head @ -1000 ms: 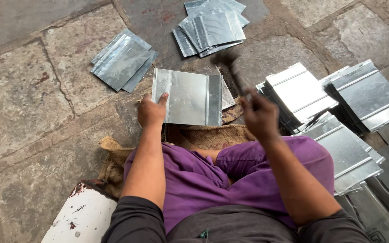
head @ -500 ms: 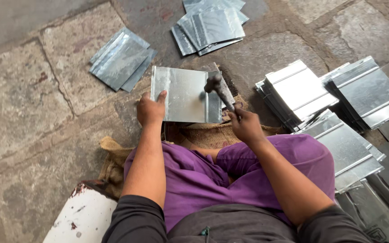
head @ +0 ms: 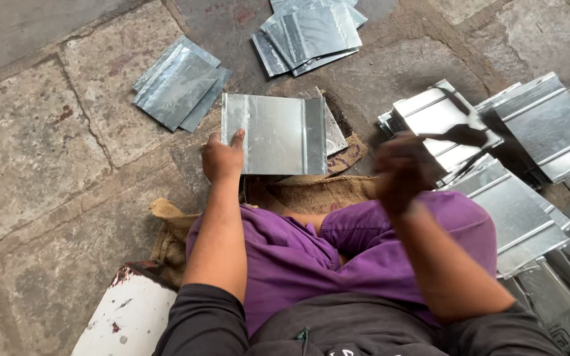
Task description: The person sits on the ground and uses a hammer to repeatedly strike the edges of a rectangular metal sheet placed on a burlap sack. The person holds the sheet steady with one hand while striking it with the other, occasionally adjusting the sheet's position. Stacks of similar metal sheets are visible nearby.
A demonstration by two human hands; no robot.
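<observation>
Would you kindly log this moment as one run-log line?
left hand: holds metal sheet flat by its edge | right hand: raised, blurred, grips hammer | sheet stacks on stone floor

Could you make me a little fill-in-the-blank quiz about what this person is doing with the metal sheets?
1. The left hand holds the metal sheet by its ____ edge.
2. The right hand, blurred, grips a ____ raised off to the sheet's right.
3. The person's trousers are ____ in colour.
4. The floor is made of ____ slabs.

Missing words: left; hammer; purple; stone
</observation>
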